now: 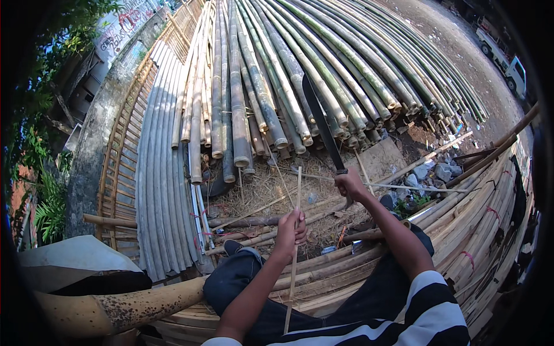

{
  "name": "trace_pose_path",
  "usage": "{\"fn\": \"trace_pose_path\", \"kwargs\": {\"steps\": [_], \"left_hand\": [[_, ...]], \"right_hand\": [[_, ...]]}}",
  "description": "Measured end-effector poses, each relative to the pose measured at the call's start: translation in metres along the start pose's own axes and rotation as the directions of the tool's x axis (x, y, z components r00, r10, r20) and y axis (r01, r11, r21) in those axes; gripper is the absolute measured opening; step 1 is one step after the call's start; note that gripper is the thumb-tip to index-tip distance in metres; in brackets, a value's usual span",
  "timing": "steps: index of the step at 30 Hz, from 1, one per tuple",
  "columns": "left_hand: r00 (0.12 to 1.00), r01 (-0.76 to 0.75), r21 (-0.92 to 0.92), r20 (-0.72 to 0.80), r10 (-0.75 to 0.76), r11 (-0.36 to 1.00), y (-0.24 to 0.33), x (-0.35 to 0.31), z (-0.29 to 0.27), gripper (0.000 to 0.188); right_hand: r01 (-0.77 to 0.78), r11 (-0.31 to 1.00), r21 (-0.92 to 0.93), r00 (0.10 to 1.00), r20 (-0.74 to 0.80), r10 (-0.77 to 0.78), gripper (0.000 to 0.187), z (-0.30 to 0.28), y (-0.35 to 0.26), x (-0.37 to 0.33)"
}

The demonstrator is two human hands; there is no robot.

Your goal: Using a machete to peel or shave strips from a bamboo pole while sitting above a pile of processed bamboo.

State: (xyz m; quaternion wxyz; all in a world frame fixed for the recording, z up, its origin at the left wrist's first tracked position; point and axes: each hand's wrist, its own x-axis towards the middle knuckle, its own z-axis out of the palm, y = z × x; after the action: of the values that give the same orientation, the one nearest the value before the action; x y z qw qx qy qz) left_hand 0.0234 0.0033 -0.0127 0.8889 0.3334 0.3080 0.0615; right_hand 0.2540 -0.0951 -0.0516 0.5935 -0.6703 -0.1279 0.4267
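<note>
A thin split bamboo strip (294, 271) stands nearly upright in front of me, its lower end close to my body. My left hand (290, 232) is closed round its upper part, and a short length sticks out above the fist. To the right, my right hand (351, 185) grips the handle of a machete (324, 124). The long dark blade points up and away, tilted to the left, apart from the strip. Behind the blade lie the cut ends of the piled bamboo poles (277, 141).
Bundled bamboo strips (461, 230) lie at my right and under my legs. A thick speckled bamboo pole (156, 305) is at the lower left. Corrugated sheeting (164, 173) and a bamboo ladder-like frame (121, 155) run along the left. Rubble (430, 173) lies right; a truck (508, 66) stands beyond.
</note>
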Motion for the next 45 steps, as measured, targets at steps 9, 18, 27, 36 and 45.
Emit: {"fn": "trace_pose_path", "kwargs": {"steps": [9,18,27,36,45], "left_hand": [[0.996,0.014,-0.099,0.089,-0.005,0.995,0.013,-0.01,0.001,0.037],[0.967,0.165,-0.38,0.245,-0.073,0.91,0.005,-0.005,-0.003,0.037],[0.95,0.225,-0.472,0.301,-0.084,0.852,-0.012,-0.003,-0.001,0.038],[0.977,0.192,-0.378,0.165,-0.139,0.906,-0.012,-0.011,0.007,0.038],[0.979,0.157,-0.25,0.164,-0.118,0.955,-0.005,-0.005,-0.008,0.036]], "right_hand": [[0.136,0.965,-0.224,0.981,0.168,-0.099,0.021,0.055,0.008,-0.013],[0.375,0.819,-0.434,0.924,0.243,-0.294,0.023,0.068,-0.008,-0.03],[0.62,0.543,-0.566,0.784,0.436,-0.441,0.023,0.062,-0.01,-0.035],[0.588,0.358,-0.725,0.804,0.472,-0.362,0.02,0.067,-0.018,-0.033],[0.039,0.996,-0.078,0.986,-0.158,-0.051,0.019,-0.009,0.001,0.01]]}}
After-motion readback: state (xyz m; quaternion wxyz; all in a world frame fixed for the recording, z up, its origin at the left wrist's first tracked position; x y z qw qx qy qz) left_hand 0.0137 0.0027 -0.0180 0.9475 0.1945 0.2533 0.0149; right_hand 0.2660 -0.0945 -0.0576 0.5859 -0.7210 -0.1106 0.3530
